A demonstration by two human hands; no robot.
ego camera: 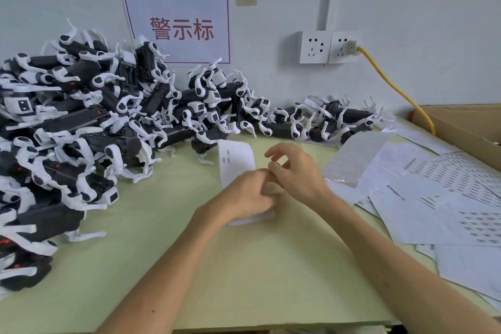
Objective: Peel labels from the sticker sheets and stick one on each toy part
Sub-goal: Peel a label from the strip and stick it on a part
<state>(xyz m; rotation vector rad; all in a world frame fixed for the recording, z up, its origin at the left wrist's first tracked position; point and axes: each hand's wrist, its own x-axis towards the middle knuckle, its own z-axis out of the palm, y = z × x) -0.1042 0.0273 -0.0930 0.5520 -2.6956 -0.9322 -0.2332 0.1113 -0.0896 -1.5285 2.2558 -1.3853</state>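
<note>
Green table point(244, 266) holds sticker sheet point(235, 157), gripped beneath left hand point(244, 195).

Left forearm point(162, 266): bare, extending from the lower left, angling up and rightward toward the centre.
Left wrist point(208, 211): lying nearly straight, in line with the forearm.
Left hand point(244, 195): showing its back to the camera, fingers curling down round a sheet point(235, 160) and holding it.
Right forearm point(393, 247): bare, extending from the lower right, angling up and leftward.
Right hand point(298, 171): sitting just beyond the left hand and touching it at the fingertips. Thumb and forefinger are bending in toward the left fingertips; whether they are pinching anything is hidden. The other fingers point(273, 150) are fanning upward, loosely bent.
</note>
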